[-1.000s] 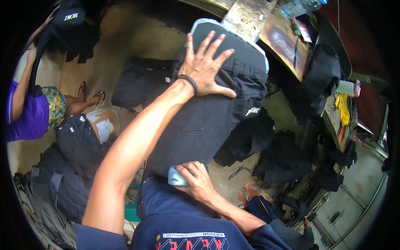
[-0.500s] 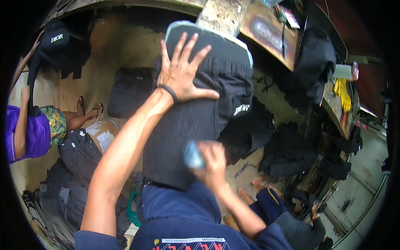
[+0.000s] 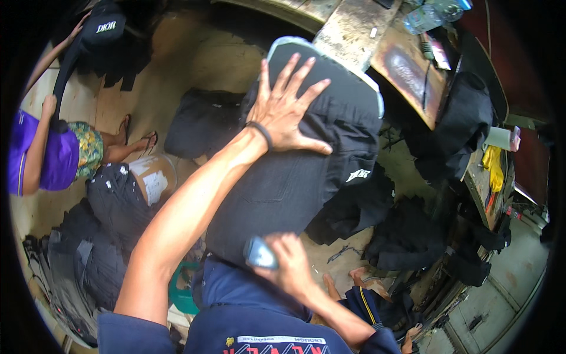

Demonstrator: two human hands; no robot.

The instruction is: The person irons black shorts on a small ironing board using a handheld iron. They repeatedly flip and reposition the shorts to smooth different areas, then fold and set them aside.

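Observation:
A pair of black denim trousers (image 3: pixel 265 189) is pulled over a dark board with a pale edge (image 3: pixel 315 59), which sticks out past the waistband at the far end. My left hand (image 3: pixel 283 112) lies flat near the waistband, fingers spread, with a dark band at the wrist. White lettering marks the cloth to its right. Close to my body, my right hand (image 3: pixel 289 259) grips a light-blue block (image 3: pixel 260 253) at the near end of the trousers. Motion blurs the block, so its exact kind does not show.
A stained workbench (image 3: pixel 354 35) with plastic bottles (image 3: pixel 433 17) stands at the far right. Black garments lie in piles (image 3: pixel 407 236) on both sides. At left, a person in purple (image 3: pixel 53 156) handles dark cloth. Another person sits low at right, beside a dark garment (image 3: pixel 368 304).
My right hand has moved the block along the cloth toward my body. My left hand stays on the same part of the trousers. The whole view has shifted and turned slightly.

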